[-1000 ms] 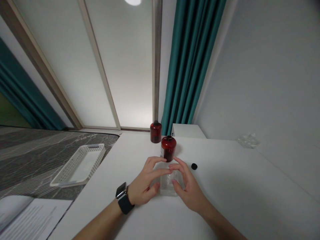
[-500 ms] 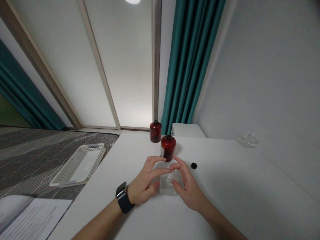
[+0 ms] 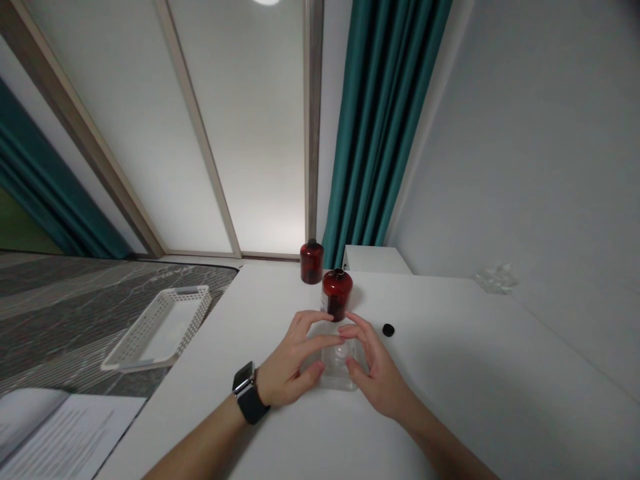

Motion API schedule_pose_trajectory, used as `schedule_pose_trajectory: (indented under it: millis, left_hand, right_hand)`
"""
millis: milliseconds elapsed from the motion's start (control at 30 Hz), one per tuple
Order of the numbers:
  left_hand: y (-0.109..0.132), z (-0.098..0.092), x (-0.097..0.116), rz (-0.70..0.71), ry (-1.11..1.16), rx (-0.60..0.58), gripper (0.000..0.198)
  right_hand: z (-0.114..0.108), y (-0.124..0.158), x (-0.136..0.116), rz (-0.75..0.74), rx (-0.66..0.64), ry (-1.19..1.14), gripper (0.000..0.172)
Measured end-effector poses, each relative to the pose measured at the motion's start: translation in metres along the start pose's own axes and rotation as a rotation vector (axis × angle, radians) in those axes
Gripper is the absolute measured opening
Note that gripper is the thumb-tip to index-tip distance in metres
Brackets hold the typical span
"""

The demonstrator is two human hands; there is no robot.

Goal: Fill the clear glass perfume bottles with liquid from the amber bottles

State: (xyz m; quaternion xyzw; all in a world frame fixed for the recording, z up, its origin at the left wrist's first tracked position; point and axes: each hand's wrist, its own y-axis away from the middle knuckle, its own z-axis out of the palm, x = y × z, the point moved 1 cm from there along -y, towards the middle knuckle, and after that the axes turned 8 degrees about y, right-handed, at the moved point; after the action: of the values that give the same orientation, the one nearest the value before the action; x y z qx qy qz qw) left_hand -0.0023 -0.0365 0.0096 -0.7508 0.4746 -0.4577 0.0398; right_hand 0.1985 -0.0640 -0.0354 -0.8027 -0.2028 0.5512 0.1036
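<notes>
A small clear container (image 3: 336,365) stands on the white table (image 3: 450,373) between both hands. My left hand (image 3: 293,363), with a dark watch on its wrist, curls round the container's left side, its fingertips over the top. From the right, my right hand (image 3: 375,370) grips the same container with thumb and fingers. Just behind them stands an open dark red bottle (image 3: 337,293). Its black cap (image 3: 388,329) lies on the table to the right. A second, capped red bottle (image 3: 311,263) stands farther back.
A white perforated tray (image 3: 163,327) lies on grey striped bedding to the left. Papers (image 3: 65,440) lie at the lower left. A crumpled clear wrapper (image 3: 495,279) rests by the right wall. A white box (image 3: 375,260) and teal curtains stand behind the table.
The hands have stayed on the clear container, fingers shifting slightly over its top. Nothing else has moved.
</notes>
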Motion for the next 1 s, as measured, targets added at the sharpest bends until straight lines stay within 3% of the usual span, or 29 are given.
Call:
schedule_pose_trajectory:
  millis: [167,300,467,567,700,833,1000]
  left_hand:
    - [0.001,-0.002,-0.007,-0.063,0.082,0.037,0.057]
    - [0.003,-0.006,-0.017,-0.193,0.104,-0.069,0.078]
    - [0.005,-0.006,-0.024,-0.272,0.146,-0.122,0.096]
    - [0.005,-0.004,-0.026,-0.302,0.185,-0.126,0.099]
    - [0.005,-0.004,-0.028,-0.318,0.204,-0.122,0.100]
    - [0.005,-0.004,-0.029,-0.324,0.212,-0.125,0.099]
    - [0.004,-0.003,-0.030,-0.321,0.223,-0.111,0.098]
  right_hand:
    - [0.000,-0.001,0.000,0.018,0.004,0.009,0.063]
    - [-0.003,-0.002,0.002,-0.008,0.026,-0.036,0.065]
    - [-0.004,-0.003,0.000,0.063,-0.001,-0.150,0.068]
    - [-0.002,-0.005,0.000,0.079,-0.042,-0.249,0.074]
    - [-0.001,-0.007,0.003,0.099,-0.002,-0.304,0.077]
    - [-0.001,-0.008,0.002,0.127,-0.067,-0.407,0.083]
    - [0.002,-0.009,0.004,0.141,-0.011,-0.359,0.080]
